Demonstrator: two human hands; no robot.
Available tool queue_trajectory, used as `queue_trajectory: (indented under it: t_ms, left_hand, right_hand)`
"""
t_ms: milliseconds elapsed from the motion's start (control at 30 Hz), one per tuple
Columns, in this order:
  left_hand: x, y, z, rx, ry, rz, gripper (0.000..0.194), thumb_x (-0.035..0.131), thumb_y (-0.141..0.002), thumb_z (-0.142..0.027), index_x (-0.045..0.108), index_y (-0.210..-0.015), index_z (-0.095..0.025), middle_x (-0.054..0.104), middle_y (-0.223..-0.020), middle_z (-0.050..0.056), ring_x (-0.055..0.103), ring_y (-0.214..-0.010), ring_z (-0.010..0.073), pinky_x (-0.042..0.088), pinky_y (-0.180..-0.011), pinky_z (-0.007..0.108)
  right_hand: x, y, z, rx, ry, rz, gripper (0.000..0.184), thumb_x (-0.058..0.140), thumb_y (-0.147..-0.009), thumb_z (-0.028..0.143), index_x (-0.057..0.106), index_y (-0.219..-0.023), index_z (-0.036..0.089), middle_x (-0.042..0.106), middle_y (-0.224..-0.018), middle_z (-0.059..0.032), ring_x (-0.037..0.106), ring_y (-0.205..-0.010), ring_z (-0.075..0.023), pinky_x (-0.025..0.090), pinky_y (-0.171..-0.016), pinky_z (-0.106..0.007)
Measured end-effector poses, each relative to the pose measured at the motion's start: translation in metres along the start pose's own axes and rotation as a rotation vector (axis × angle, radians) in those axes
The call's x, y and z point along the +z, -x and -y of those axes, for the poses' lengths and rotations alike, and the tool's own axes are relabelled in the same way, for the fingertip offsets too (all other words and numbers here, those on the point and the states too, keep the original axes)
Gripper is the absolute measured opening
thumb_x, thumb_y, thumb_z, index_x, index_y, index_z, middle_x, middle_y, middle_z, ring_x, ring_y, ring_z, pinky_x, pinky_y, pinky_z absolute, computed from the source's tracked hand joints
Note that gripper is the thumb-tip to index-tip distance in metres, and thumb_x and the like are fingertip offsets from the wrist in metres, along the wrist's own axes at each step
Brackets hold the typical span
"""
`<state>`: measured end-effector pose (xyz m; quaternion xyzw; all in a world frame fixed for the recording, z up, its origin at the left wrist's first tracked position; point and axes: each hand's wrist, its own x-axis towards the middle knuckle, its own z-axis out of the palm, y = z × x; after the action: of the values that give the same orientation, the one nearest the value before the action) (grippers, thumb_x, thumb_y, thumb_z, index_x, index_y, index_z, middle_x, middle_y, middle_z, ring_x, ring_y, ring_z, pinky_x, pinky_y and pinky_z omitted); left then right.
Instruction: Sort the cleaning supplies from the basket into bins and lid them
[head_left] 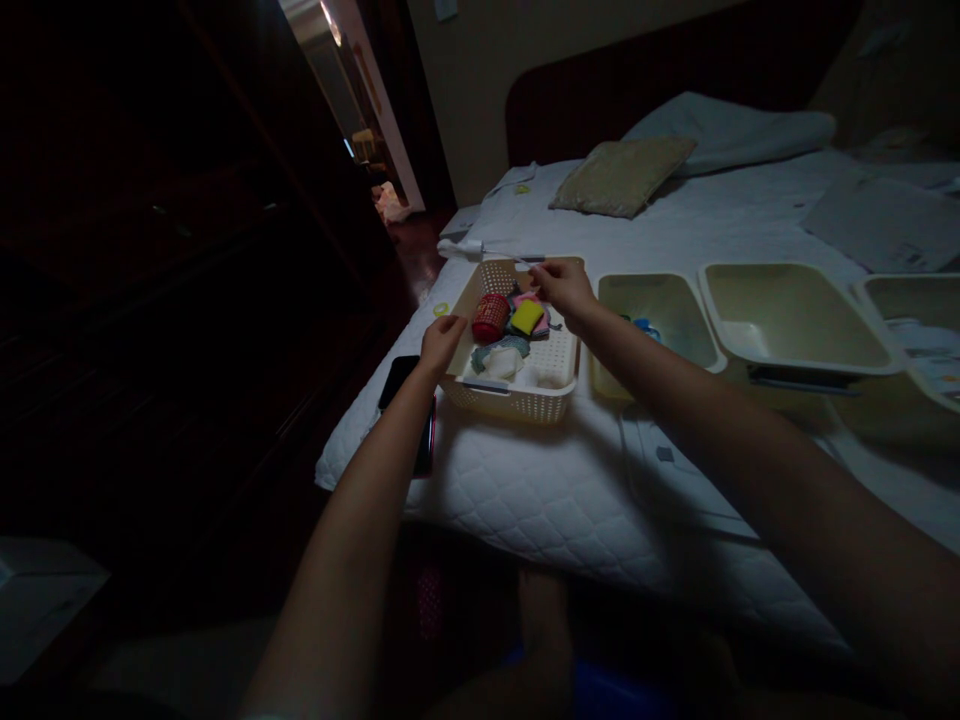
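Observation:
A cream perforated basket [555, 403] stands on the bed's near left corner. Inside it are a red mesh-patterned cylinder [490, 318], a yellow sponge-like block [527, 317], a folded pink cloth [541, 330], a grey-green item [487, 354] and a white bundle [504, 362]. At the basket's left rim, my left hand [441, 346] has its fingers pressed together; what they pinch is unclear. My right hand [562, 291] is closed in a pinch over the basket's far right part. A thin white cord [517, 258] runs toward its fingertips, but whether they hold it is unclear.
Right of the basket, three cream bins [652, 285] [795, 300] [922, 290] stand in a row. Dark phone-like devices [400, 380] lie beside the basket's left side. A yellow ring [441, 310], a white plug-like item [461, 249] and a pillow [622, 178] rest on the bed.

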<state>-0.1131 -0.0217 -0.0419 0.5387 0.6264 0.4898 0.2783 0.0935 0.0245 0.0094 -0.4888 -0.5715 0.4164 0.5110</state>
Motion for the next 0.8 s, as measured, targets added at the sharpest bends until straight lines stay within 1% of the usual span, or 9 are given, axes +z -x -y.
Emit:
queue_trajectory:
  t_ms: [67, 133, 233, 300, 400, 500, 633, 700, 800]
  left_hand:
    - [0.003, 0.000, -0.008, 0.003, 0.057, 0.004, 0.030, 0.061, -0.080, -0.043, 0.066, -0.087, -0.014, 0.070, -0.100, 0.009, 0.063, -0.098, 0.0190, 0.047, -0.085, 0.029]
    - [0.008, -0.001, -0.016, 0.006, 0.117, -0.002, 0.029, 0.063, -0.080, -0.042, 0.067, -0.088, -0.015, 0.071, -0.100, 0.009, 0.063, -0.098, 0.0188, 0.048, -0.086, 0.030]
    - [0.017, -0.002, -0.027, 0.023, 0.213, 0.004, 0.030, 0.064, -0.080, -0.044, 0.067, -0.088, -0.015, 0.071, -0.100, 0.009, 0.064, -0.098, 0.0188, 0.049, -0.086, 0.031]
    - [0.024, 0.000, -0.034, 0.040, 0.278, 0.035, 0.033, 0.065, -0.081, -0.046, 0.067, -0.088, -0.015, 0.071, -0.098, 0.009, 0.064, -0.097, 0.0189, 0.051, -0.086, 0.031]
    - [0.032, 0.001, -0.040, 0.063, 0.372, 0.081, 0.034, 0.064, -0.082, -0.049, 0.065, -0.085, -0.015, 0.070, -0.093, 0.008, 0.066, -0.093, 0.0179, 0.052, -0.085, 0.032]
    - [0.038, 0.001, -0.044, 0.046, 0.439, 0.062, 0.031, 0.062, -0.085, -0.045, 0.062, -0.082, -0.014, 0.070, -0.089, 0.006, 0.067, -0.089, 0.0157, 0.052, -0.085, 0.030]
    - [0.043, 0.002, -0.050, 0.007, 0.503, -0.007, 0.020, 0.062, -0.086, -0.034, 0.062, -0.088, -0.014, 0.071, -0.094, 0.006, 0.067, -0.089, 0.0135, 0.052, -0.086, 0.029]
    - [0.046, 0.003, -0.054, 0.000, 0.533, 0.000, 0.016, 0.062, -0.086, -0.029, 0.062, -0.089, -0.014, 0.072, -0.095, 0.007, 0.068, -0.087, 0.0131, 0.052, -0.086, 0.029]
    - [0.049, 0.005, -0.060, -0.021, 0.535, 0.025, 0.014, 0.061, -0.086, -0.028, 0.062, -0.088, -0.014, 0.072, -0.091, 0.007, 0.069, -0.082, 0.0136, 0.053, -0.082, 0.030]
  right_hand:
    - [0.002, 0.005, 0.007, 0.084, -0.091, 0.016, 0.016, 0.049, -0.095, 0.018, 0.057, -0.081, 0.015, 0.056, -0.072, 0.0012, 0.047, -0.056, -0.0061, 0.043, -0.063, -0.020]
    - [0.004, 0.011, 0.013, 0.142, -0.173, 0.058, 0.018, 0.047, -0.096, 0.018, 0.056, -0.081, 0.015, 0.054, -0.072, 0.0023, 0.044, -0.054, -0.0050, 0.042, -0.063, -0.019]
    - [0.006, 0.025, 0.020, 0.215, -0.255, 0.164, 0.019, 0.047, -0.096, 0.018, 0.054, -0.079, 0.015, 0.055, -0.074, 0.0018, 0.044, -0.055, -0.0049, 0.042, -0.063, -0.019]
    - [0.008, 0.035, 0.022, 0.285, -0.288, 0.239, 0.020, 0.047, -0.096, 0.015, 0.053, -0.076, 0.015, 0.055, -0.072, 0.0015, 0.044, -0.055, -0.0049, 0.042, -0.062, -0.018]
    - [0.010, 0.048, 0.023, 0.369, -0.297, 0.317, 0.022, 0.048, -0.095, 0.012, 0.051, -0.073, 0.016, 0.055, -0.069, 0.0009, 0.045, -0.055, -0.0056, 0.044, -0.061, -0.018]
    - [0.010, 0.056, 0.021, 0.406, -0.296, 0.375, 0.019, 0.049, -0.092, 0.010, 0.053, -0.075, 0.016, 0.055, -0.065, 0.0006, 0.048, -0.057, -0.0069, 0.045, -0.063, -0.019]
    - [0.007, 0.061, 0.020, 0.457, -0.349, 0.455, 0.025, 0.046, -0.094, 0.009, 0.052, -0.071, 0.015, 0.049, -0.056, 0.0028, 0.044, -0.051, -0.0051, 0.041, -0.054, -0.015]
    - [0.005, 0.063, 0.021, 0.468, -0.327, 0.476, 0.027, 0.044, -0.095, 0.007, 0.053, -0.070, 0.015, 0.051, -0.057, 0.0021, 0.045, -0.051, -0.0047, 0.042, -0.054, -0.014]
    - [0.000, 0.063, 0.019, 0.449, -0.255, 0.480, 0.024, 0.047, -0.093, 0.008, 0.056, -0.072, 0.014, 0.058, -0.065, -0.0011, 0.051, -0.056, -0.0054, 0.046, -0.061, -0.016]
